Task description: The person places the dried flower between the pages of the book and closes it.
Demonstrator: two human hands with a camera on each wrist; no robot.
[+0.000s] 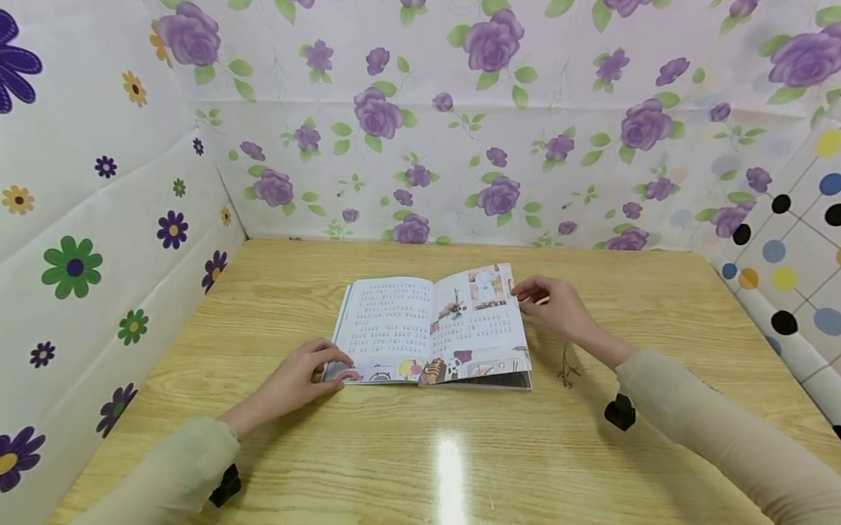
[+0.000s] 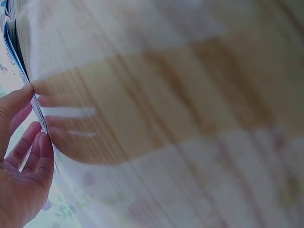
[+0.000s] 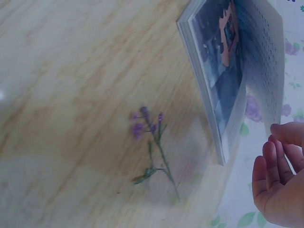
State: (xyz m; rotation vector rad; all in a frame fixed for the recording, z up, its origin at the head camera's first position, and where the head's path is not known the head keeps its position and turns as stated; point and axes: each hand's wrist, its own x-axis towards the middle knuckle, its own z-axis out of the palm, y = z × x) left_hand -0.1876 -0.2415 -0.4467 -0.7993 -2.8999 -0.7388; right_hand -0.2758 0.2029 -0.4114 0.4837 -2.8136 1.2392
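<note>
An open book (image 1: 388, 318) with printed text and coloured pictures lies on the wooden table. At its lower left corner my left hand (image 1: 311, 371) grips the edge, thumb near me and fingers on the far side. The left wrist view shows that hand (image 2: 28, 161) with thumb and fingertips on the book's thin edge. My right hand (image 1: 557, 308) pinches the outer edge of a right-hand page (image 1: 485, 314). That page is raised, and a dark picture page (image 3: 221, 61) shows beneath it. A sprig with small purple flowers (image 3: 154, 130) lies beside the book, below my right hand.
The wooden table (image 1: 295, 468) reaches to a wall covering with purple roses (image 1: 492, 44) behind. Flower-patterned covering (image 1: 73, 267) stands at the left, dotted covering (image 1: 829, 322) at the right. Glare shines on the table in front of the book.
</note>
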